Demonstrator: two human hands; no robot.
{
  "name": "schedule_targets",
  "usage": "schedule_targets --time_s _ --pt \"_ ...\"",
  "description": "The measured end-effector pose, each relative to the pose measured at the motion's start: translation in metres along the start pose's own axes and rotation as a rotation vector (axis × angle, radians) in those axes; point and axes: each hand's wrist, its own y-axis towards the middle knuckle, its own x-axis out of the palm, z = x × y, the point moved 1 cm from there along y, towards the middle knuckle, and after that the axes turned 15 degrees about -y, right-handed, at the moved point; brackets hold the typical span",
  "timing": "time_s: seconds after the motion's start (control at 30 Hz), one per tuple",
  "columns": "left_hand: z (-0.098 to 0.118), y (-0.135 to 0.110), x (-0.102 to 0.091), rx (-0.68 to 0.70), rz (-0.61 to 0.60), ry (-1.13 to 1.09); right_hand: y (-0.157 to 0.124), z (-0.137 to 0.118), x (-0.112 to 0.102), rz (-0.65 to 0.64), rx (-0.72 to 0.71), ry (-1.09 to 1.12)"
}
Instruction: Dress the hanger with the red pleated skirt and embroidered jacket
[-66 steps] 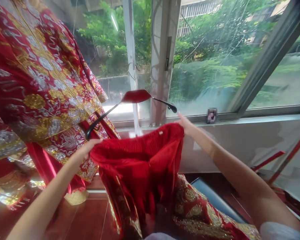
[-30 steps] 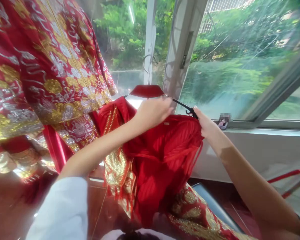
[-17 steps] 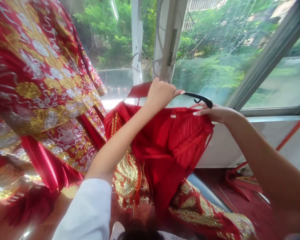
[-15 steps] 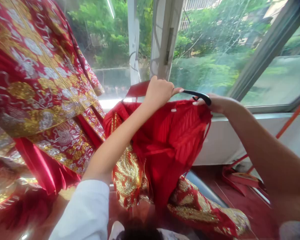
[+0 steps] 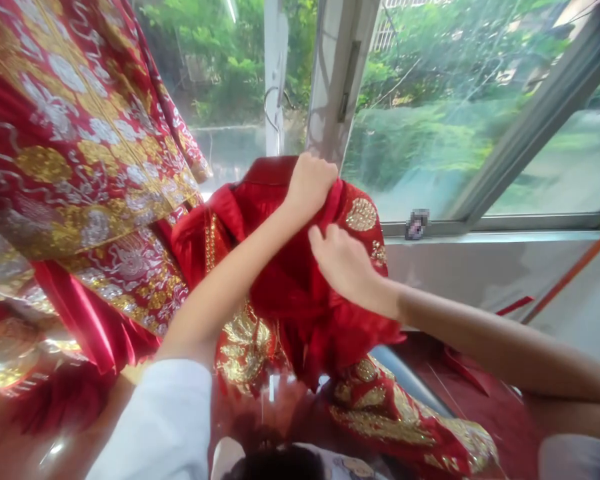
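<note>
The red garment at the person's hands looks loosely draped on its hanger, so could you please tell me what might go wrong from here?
The garment could slide off the hanger if the left hand lets go, since its folds look loose. The right hand is at the garment too, so a hard tug might tilt the hanger. The gold beads could snag on the robe, which looks close beside them, though contact is unclear.

2 short pale sleeves, bare forearms, bare hands.
</note>
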Motion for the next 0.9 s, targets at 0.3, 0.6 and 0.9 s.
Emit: schedule_targets --time_s 0.3,0.6,0.9 --pt "-0.044 -0.083 -0.035 0.346 0.224 -0.294 0.014 0.048 0.031 0.486 0.106 0.524" --pt "-0.082 -0.206 -0.059 -0.435 0.73 0.039 0.063 0.079 0.027 0.673 0.201 0.714" --pt "-0.083 -0.24 -0.016 -0.752 0.477 -0.512 0.12 0.036 -0.001 0.394 0.019 0.802"
